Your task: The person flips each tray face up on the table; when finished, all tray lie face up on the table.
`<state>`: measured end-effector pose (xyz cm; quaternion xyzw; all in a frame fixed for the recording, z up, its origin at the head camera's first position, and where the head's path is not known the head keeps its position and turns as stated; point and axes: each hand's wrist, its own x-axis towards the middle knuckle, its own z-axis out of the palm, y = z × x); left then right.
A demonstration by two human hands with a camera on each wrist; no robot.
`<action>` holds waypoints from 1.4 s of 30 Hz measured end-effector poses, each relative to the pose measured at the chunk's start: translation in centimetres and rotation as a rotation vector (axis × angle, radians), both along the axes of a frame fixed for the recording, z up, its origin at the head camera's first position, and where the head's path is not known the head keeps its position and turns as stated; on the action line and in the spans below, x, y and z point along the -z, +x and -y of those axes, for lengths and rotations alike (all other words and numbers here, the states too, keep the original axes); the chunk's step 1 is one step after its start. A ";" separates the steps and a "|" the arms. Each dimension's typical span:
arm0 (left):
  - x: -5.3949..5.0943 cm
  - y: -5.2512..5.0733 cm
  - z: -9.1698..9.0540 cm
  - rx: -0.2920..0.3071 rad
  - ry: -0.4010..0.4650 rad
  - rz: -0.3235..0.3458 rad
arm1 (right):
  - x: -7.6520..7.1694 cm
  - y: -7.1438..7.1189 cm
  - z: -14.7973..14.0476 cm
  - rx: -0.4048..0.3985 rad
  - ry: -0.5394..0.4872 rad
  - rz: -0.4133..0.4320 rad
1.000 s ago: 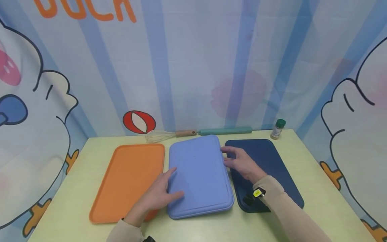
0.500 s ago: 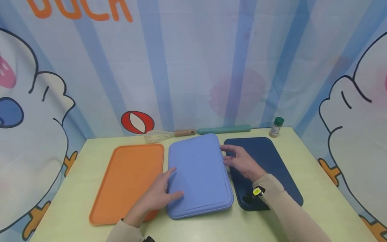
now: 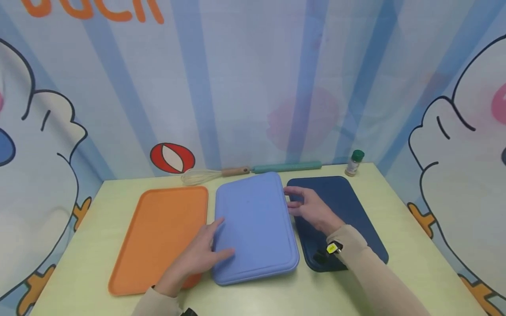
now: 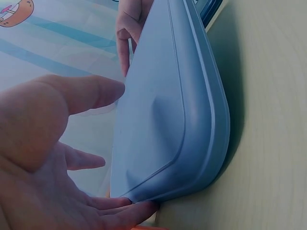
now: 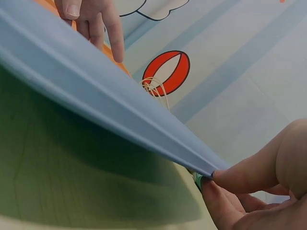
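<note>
A light blue rectangular tray (image 3: pixel 254 228) is in the middle of the table, slightly turned, with a raised flat face upward. My right hand (image 3: pixel 314 210) pinches its right edge between thumb and fingers, seen closely in the right wrist view. That side stands off the table, with shadow beneath the tray (image 5: pixel 120 103). My left hand (image 3: pixel 197 254) is at the tray's left edge, fingers extended and thumb spread over the face. In the left wrist view, some of its fingertips (image 4: pixel 144 211) touch the edge of the tray.
An orange tray (image 3: pixel 162 232) lies left, partly beneath my left forearm. A dark blue tray (image 3: pixel 336 202) lies right, under my right arm. Along the back are a whisk (image 3: pixel 203 175), a teal rod (image 3: pixel 286 167) and a green-capped jar (image 3: pixel 354 163). A printed curtain (image 3: pixel 245 87) hangs behind.
The head view has shifted, so everything appears a little farther left. Both hands keep their places on the light blue tray, and the tray's tilt looks the same.
</note>
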<state>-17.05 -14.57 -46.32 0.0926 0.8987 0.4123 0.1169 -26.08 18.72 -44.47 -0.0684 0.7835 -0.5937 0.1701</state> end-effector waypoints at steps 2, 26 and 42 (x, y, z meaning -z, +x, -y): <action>-0.1 0.0 0.0 -0.001 0.001 0.005 | -0.1 -0.2 0.0 -0.010 -0.001 -0.009; -1.0 -0.3 -0.3 0.037 -0.040 -0.001 | -1.5 -0.4 -0.2 -0.085 -0.006 -0.032; -2.1 0.0 -1.5 0.051 -0.005 -0.075 | -2.3 -0.6 0.0 -0.115 -0.048 -0.071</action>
